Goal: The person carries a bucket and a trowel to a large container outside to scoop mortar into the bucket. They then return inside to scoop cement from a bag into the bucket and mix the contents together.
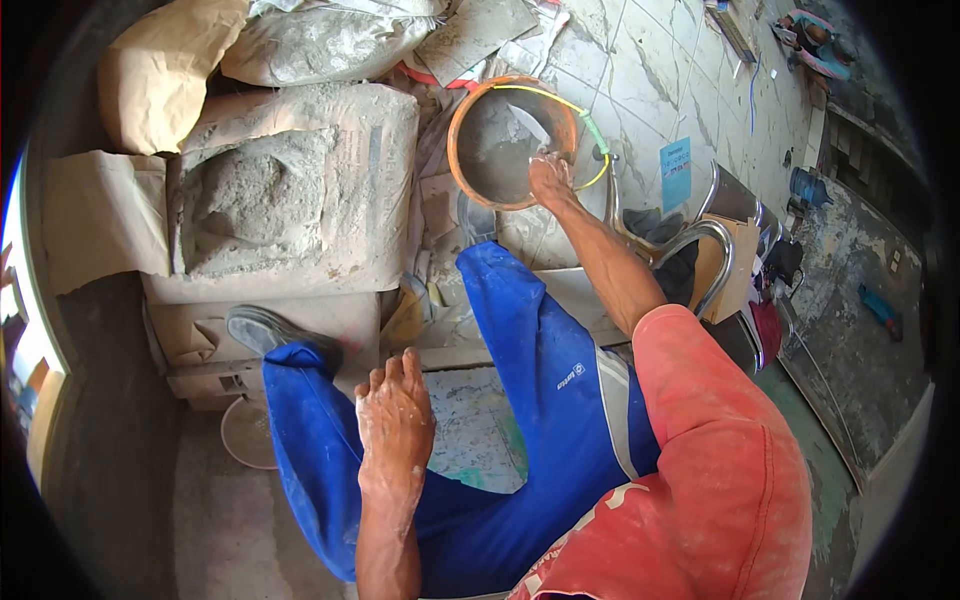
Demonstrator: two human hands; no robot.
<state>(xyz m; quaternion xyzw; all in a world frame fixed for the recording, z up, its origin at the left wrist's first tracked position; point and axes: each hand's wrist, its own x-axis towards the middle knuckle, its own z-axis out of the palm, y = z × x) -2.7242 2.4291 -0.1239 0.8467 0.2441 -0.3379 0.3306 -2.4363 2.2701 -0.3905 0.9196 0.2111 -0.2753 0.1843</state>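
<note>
My right hand (552, 178) is closed at the near right rim of an orange bucket (457, 150). From its grip a metal trowel (528, 125) reaches into the bucket, its handle covered by my fingers. Grey wet mix (495, 165) lies inside the bucket, and a yellow-green bucket handle (590, 125) leans over the right side. My left hand (396, 412), dusted with grey, hovers near my left knee with its fingers curled in. Nothing sticks out of it, though its palm is hidden.
An opened paper sack of grey powder (375, 225) lies left of the bucket, with other sacks (320, 50) behind. Metal chair tubing (712, 235) and a cardboard box (728, 265) stand to the right. A small round tub (235, 440) sits beyond my left leg. Another person (815, 45) is far off.
</note>
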